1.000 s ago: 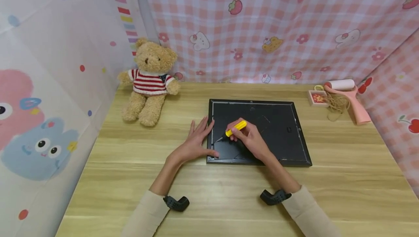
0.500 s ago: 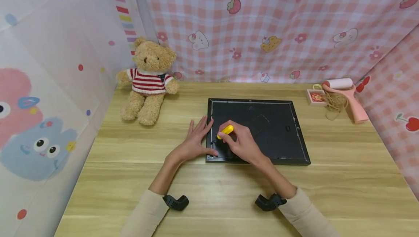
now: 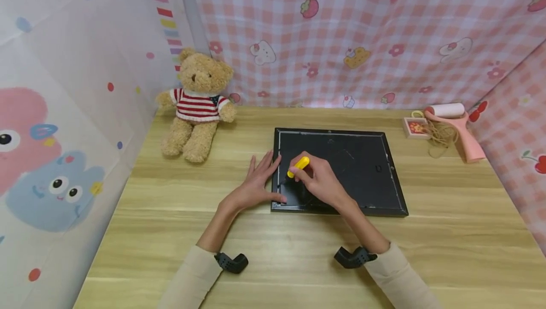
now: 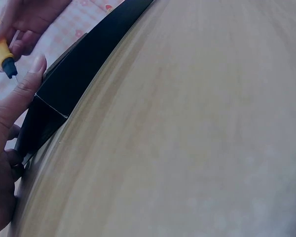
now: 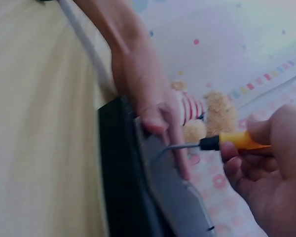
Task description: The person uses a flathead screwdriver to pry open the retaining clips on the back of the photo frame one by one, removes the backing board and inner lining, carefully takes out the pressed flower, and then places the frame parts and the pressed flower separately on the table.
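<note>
A black picture frame (image 3: pixel 362 186) lies on the table with its back side up. Along its left edge my left hand (image 3: pixel 253 188) rests with spread fingers, the thumb on the near left corner. My right hand (image 3: pixel 322 181) pinches a yellow screwdriver (image 3: pixel 298 167) between thumb and fingers. Its thin shaft slants down to the backing near the left rim, between the left thumb and fingers. In the right wrist view the black collar and bent-looking metal tip of the screwdriver (image 5: pixel 241 140) show beside the left hand. The left wrist view catches the screwdriver (image 4: pixel 1 47) beyond the left thumb.
A teddy bear (image 3: pixel 198 105) in a striped sweater sits at the back left of the wooden table (image 3: pixel 273 257). At the back right are a small box (image 3: pixel 415 128), a bundle of twine (image 3: pixel 441 133) and a pink lint roller (image 3: pixel 462 133). Patterned cloth hangs behind.
The right hand shifted left with the screwdriver, then slightly back, and the handle now stands steeper than a second ago. The left hand and the frame stay in place.
</note>
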